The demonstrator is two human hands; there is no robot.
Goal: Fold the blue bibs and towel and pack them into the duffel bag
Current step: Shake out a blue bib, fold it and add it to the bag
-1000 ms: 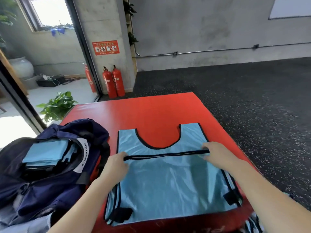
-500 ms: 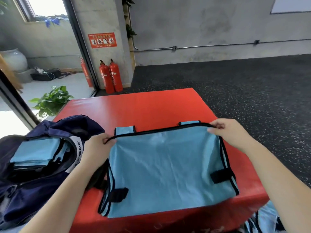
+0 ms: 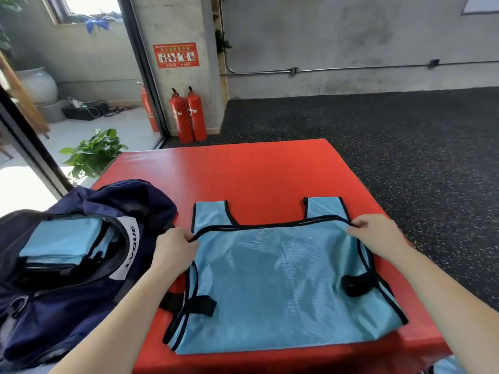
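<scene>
On red mat, both hands' fingers pinch the bib hem, now nearer, straps more exposed.

Fire extinguishers beyond red mat

Light-blue mesh bib with black trim lies folded between both hands; open navy fabric duffel bag holds folded blue bibs.

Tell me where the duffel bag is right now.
In the head view the navy duffel bag sits open at the lower left, on the left edge of the red mat, beside the blue bib, with folded blue cloth inside.
</scene>
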